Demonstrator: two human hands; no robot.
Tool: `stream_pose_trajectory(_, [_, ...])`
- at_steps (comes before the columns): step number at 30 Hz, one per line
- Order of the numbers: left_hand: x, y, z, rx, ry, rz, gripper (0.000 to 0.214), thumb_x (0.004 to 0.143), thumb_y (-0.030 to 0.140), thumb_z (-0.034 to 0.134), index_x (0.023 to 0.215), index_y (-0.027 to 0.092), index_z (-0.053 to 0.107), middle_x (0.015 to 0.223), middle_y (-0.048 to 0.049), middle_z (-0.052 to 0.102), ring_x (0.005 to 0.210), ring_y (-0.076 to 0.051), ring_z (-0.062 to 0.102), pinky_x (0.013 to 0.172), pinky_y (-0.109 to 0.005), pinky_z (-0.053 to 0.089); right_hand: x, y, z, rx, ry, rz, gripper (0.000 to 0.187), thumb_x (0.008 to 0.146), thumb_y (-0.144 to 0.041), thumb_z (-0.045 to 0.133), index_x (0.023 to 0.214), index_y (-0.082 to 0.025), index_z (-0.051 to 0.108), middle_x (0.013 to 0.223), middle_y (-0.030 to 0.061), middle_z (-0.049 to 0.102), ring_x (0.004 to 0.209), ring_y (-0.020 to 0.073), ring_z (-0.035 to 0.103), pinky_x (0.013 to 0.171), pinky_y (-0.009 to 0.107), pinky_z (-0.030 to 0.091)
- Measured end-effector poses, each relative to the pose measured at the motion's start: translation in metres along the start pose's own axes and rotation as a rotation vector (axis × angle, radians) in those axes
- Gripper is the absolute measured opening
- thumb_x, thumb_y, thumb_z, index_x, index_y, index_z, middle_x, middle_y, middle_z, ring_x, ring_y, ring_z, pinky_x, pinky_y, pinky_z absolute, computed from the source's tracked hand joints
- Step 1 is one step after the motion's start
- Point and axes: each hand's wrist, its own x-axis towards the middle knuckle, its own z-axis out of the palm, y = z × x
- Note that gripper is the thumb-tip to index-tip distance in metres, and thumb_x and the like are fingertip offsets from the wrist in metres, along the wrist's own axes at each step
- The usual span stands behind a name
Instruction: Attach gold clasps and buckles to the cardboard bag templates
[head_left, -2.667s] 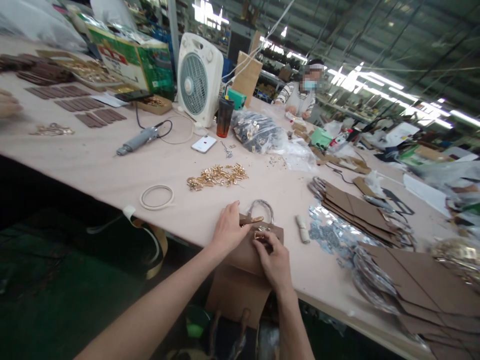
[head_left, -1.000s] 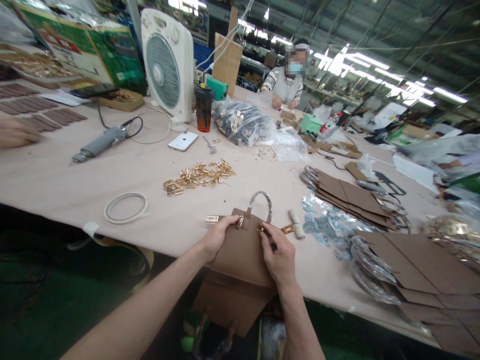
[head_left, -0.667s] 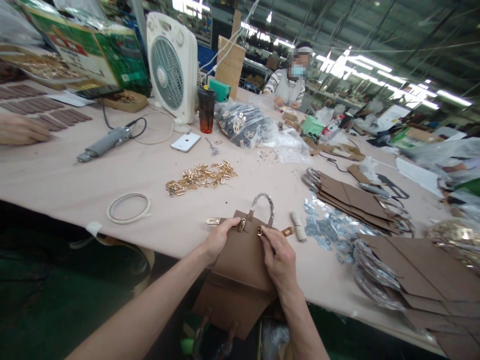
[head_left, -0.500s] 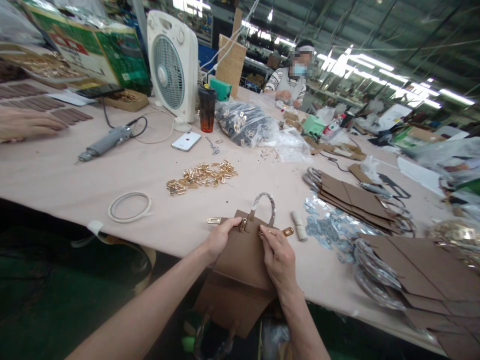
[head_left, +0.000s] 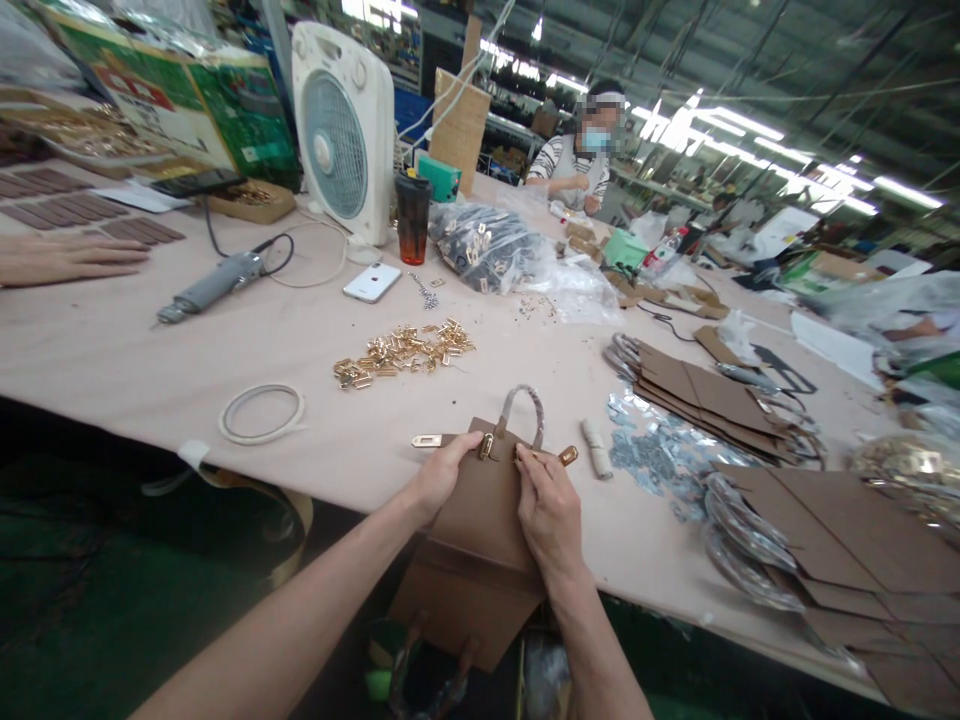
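Observation:
A brown handbag panel (head_left: 480, 510) with a plastic-wrapped loop handle (head_left: 534, 392) lies over the table's front edge, its lower part hanging down. My left hand (head_left: 442, 478) grips its upper left side, thumb beside a gold metal fitting (head_left: 487, 446). Pinched at the upper right of the panel, the fingers of my right hand (head_left: 550, 500) close on a small gold piece, mostly hidden by the fingertips. A strap with a gold plate (head_left: 427, 441) sticks out left; another gold strap end (head_left: 568, 456) shows at right.
Gold fittings (head_left: 405, 350) lie in a pile beyond the bag. A tape roll (head_left: 262, 414) and a grey electric screwdriver (head_left: 210, 287) are at left. Silver plates (head_left: 652, 450) and stacked brown panels (head_left: 847, 530) lie right. Another person's hand (head_left: 67, 260) rests at far left; a co-worker (head_left: 574, 165) sits opposite.
My right hand has shifted slightly left along the panel, and the right strap end has tilted up a little. My left hand keeps its place. The other person's hand at left has moved slightly.

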Motion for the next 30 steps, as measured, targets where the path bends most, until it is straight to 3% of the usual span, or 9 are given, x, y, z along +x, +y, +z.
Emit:
stream_pose_trajectory(6, [0.001,-0.002,0.0,0.028,-0.016,0.033,0.041,0.09,0.042,0.064,0.109,0.008,0.077,0.101,-0.016,0.082,0.093,-0.032,0.079,0.089,-0.041,0.062,-0.001,-0.008,0.004,-0.144,0.012,0.032,0.034,0.107,-0.022,0.048,0.129,-0.02,0.073,0.109,0.0116,0.075,0.101,0.0202,0.071,0.089,0.031,0.059])
stream_pose_trajectory(11, [0.004,-0.007,-0.005,0.022,-0.007,0.09,0.041,0.086,0.043,0.07,0.106,0.008,0.078,0.101,-0.0152,0.082,0.101,-0.032,0.078,0.095,-0.042,0.06,-0.007,-0.01,0.006,-0.282,-0.005,0.037,0.036,0.105,-0.019,0.048,0.131,-0.022,0.072,0.105,0.0107,0.075,0.091,0.0198,0.073,0.069,0.023,0.057])
stream_pose_trajectory(18, [0.002,-0.008,-0.004,-0.017,-0.008,0.069,0.041,0.086,0.043,0.068,0.105,0.009,0.078,0.098,-0.0151,0.082,0.096,-0.032,0.078,0.093,-0.043,0.06,-0.018,-0.024,0.001,-0.415,-0.167,-0.033,0.072,0.086,0.002,0.042,0.154,-0.021,0.052,0.135,0.0183,0.067,0.098,0.0259,0.075,0.058,0.026,0.058])
stream_pose_trajectory(20, [0.002,-0.008,-0.004,-0.021,-0.024,0.062,0.041,0.086,0.043,0.067,0.106,0.009,0.078,0.099,-0.0152,0.082,0.097,-0.033,0.078,0.093,-0.044,0.06,-0.021,-0.025,0.002,-0.382,-0.167,-0.017,0.075,0.086,0.002,0.042,0.157,-0.022,0.047,0.141,0.0182,0.064,0.106,0.0276,0.074,0.063,0.028,0.061])
stream_pose_trajectory(23, [0.002,-0.007,-0.005,-0.017,-0.04,0.076,0.042,0.087,0.044,0.066,0.107,0.009,0.078,0.099,-0.0148,0.082,0.096,-0.032,0.078,0.093,-0.044,0.06,-0.024,-0.023,0.001,-0.222,-0.142,0.037,0.071,0.091,-0.003,0.041,0.159,-0.024,0.044,0.147,0.0141,0.062,0.125,0.0278,0.067,0.086,0.035,0.064])
stream_pose_trajectory(26, [0.001,-0.006,-0.006,-0.009,-0.061,0.096,0.044,0.087,0.046,0.066,0.108,0.009,0.078,0.097,-0.0149,0.082,0.094,-0.032,0.079,0.092,-0.043,0.06,-0.024,-0.021,-0.004,-0.013,-0.054,0.137,0.059,0.099,-0.015,0.042,0.157,-0.022,0.045,0.147,0.0132,0.062,0.136,0.0266,0.06,0.107,0.044,0.056])
stream_pose_trajectory(28, [-0.001,-0.006,-0.005,-0.004,-0.062,0.112,0.045,0.087,0.048,0.066,0.106,0.009,0.078,0.096,-0.0155,0.082,0.092,-0.032,0.079,0.091,-0.044,0.061,-0.025,-0.021,-0.007,0.112,0.037,0.234,0.054,0.101,-0.024,0.048,0.155,-0.02,0.047,0.145,0.015,0.064,0.127,0.0262,0.066,0.102,0.042,0.058])
stream_pose_trajectory(30, [-0.002,-0.007,-0.006,0.012,-0.032,0.153,0.046,0.086,0.051,0.068,0.105,0.009,0.078,0.093,-0.0149,0.082,0.09,-0.032,0.079,0.091,-0.044,0.06,-0.027,-0.023,-0.011,0.221,0.132,0.341,0.055,0.101,-0.032,0.055,0.154,-0.021,0.047,0.14,0.0168,0.067,0.095,0.0217,0.075,0.081,0.035,0.063])
